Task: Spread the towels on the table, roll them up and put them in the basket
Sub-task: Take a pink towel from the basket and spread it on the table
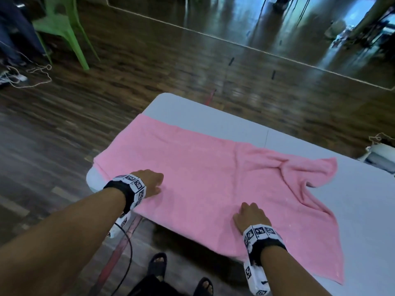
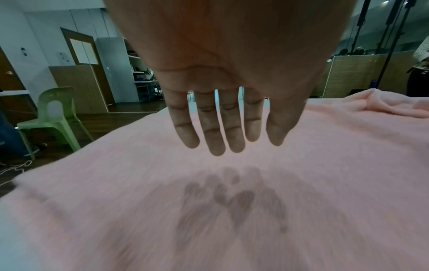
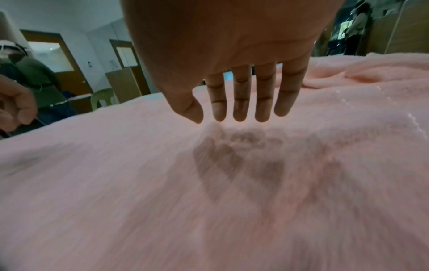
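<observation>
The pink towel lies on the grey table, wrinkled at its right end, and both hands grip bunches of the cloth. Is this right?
Not quite. The wrist views show the left hand and right hand with straight fingers, gripping nothing. The pink towel lies on the grey table, wrinkled at its right end.

bare arms, b/w tag wristbands [image 1: 132, 190], black sandals [image 1: 157, 266]

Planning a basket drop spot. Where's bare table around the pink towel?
Bare table runs along the far edge beyond the pink towel, and widens at the right past its bunched corner. The near-left side is covered, with the left hand and right hand over it.
</observation>
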